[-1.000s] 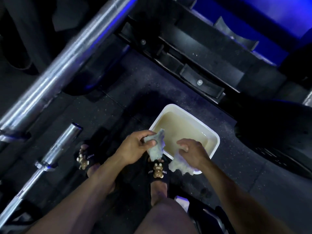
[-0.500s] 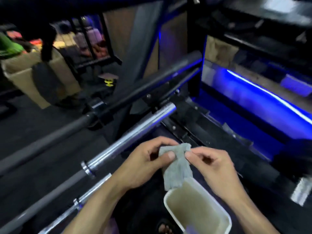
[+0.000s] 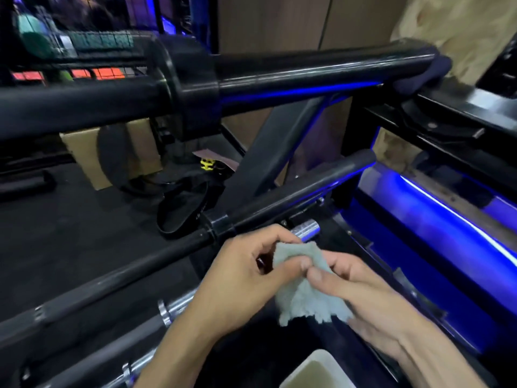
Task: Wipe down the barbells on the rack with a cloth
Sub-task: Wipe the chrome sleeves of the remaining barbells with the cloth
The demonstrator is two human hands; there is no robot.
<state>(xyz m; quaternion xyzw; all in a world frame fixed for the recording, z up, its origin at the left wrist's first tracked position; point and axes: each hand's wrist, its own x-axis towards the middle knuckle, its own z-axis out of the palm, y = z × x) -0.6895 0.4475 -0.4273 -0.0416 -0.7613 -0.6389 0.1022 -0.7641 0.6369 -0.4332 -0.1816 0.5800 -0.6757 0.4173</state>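
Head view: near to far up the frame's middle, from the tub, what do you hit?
White plastic tub of murky water → pale grey cloth pinched by left hand and right hand → thin black barbell → thick black barbell.

The cloth (image 3: 306, 287) is between the left hand (image 3: 237, 278) and the right hand (image 3: 372, 298), in front of the barbells. The top barbell (image 3: 279, 77) lies highest and farthest on the rack (image 3: 447, 113); the middle barbell (image 3: 167, 256) is below it, and the lowest barbell (image 3: 179, 306) is nearest. The basin (image 3: 316, 368) stands under the hands. A cardboard box (image 3: 84, 152) stands behind, on the floor (image 3: 70, 219) at left.
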